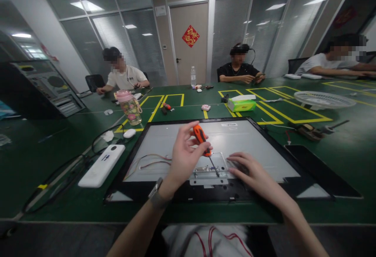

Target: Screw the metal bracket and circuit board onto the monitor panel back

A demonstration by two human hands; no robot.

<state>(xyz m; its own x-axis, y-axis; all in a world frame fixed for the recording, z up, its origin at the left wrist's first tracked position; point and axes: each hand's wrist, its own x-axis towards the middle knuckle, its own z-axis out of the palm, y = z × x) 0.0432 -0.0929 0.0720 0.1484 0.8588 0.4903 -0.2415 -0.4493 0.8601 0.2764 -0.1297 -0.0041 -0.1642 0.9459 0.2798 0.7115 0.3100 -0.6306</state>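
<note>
A screwdriver (201,136) with an orange and black handle is gripped in my left hand (185,151), its shaft slanting down to the right. Its tip meets a small circuit board (205,169) in a metal bracket (202,182). Under both lies a large grey display panel (155,135) with a black border, flat on the table. My right hand (249,171) lies beside the bracket's right edge, fingers stretched out and holding nothing; whether they touch the bracket I cannot tell. Thin cables (149,159) run across the panel left of the board.
On the left are a white power bank (102,166), a pink-lidded bottle (129,108) and a computer case (51,87). A tissue pack (242,103) stands beyond the panel. A black phone-like slab (320,169) and a tool (317,130) lie right. Several people sit across the green table (182,214).
</note>
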